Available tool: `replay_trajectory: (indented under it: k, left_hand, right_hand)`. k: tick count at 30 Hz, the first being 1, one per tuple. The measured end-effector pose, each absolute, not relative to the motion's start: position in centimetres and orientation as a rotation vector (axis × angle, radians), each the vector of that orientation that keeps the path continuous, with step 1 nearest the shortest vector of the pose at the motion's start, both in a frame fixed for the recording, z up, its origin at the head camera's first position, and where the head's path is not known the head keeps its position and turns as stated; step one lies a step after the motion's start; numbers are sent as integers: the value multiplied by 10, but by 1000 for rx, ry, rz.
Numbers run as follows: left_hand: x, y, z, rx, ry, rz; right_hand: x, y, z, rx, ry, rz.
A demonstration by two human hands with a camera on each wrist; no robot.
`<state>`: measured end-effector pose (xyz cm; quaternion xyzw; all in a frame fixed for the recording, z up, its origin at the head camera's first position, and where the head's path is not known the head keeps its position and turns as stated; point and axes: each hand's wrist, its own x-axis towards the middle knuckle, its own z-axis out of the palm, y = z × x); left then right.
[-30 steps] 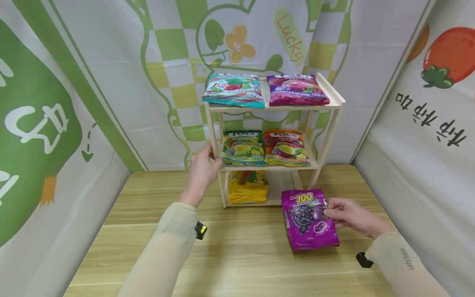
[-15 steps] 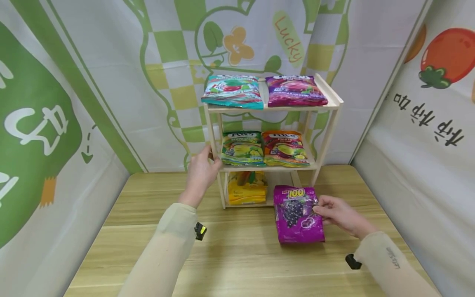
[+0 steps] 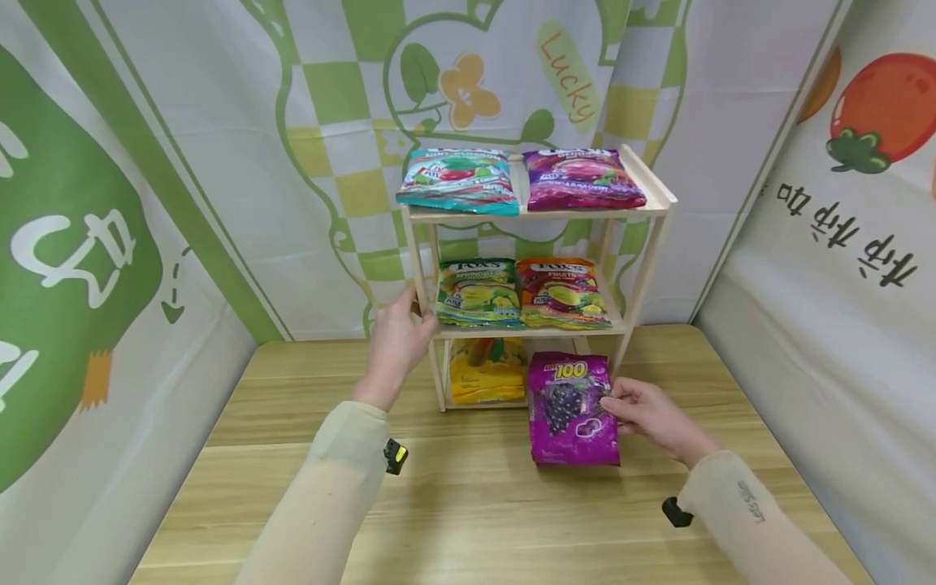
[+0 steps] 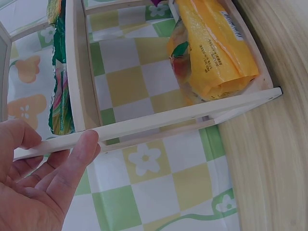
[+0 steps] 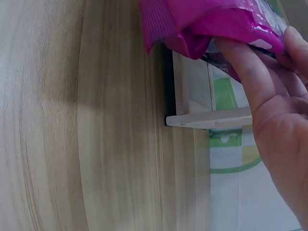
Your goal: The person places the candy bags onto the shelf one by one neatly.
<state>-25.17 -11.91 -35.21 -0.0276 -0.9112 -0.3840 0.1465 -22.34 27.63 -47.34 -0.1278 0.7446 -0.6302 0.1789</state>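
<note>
A purple candy bag (image 3: 573, 418) with a grape picture is pinched at its right edge by my right hand (image 3: 654, 414), in front of the rack's lowest shelf at the right. In the right wrist view, fingers lie behind the bag (image 5: 207, 24) and the thumb in front. My left hand (image 3: 398, 341) grips the left front post of the wooden rack (image 3: 639, 268) at middle-shelf height. The left wrist view shows thumb and fingers around that post (image 4: 159, 120). A yellow candy bag (image 3: 486, 378) lies on the lowest shelf at the left, its upper part hidden by the shelf above.
Green (image 3: 478, 296) and orange-red (image 3: 563, 296) candy bags lean on the middle shelf. Teal (image 3: 459, 183) and dark purple (image 3: 581, 179) bags lie on top. The rack stands on a wooden table (image 3: 468, 504), with printed cloth walls (image 3: 336, 97) behind and at both sides.
My right hand has carried the purple grape bag left and toward the rack, so it now overlaps the lowest shelf's right part. The left hand has stayed on the post.
</note>
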Motion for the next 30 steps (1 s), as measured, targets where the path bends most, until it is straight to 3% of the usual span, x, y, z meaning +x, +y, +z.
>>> replay_trajectory:
  k: [30]
  left_hand:
    - [-250,-119,-352,-76,-2628,-1102]
  right_hand:
    - [-235,241,-457,-141,2422,-1781]
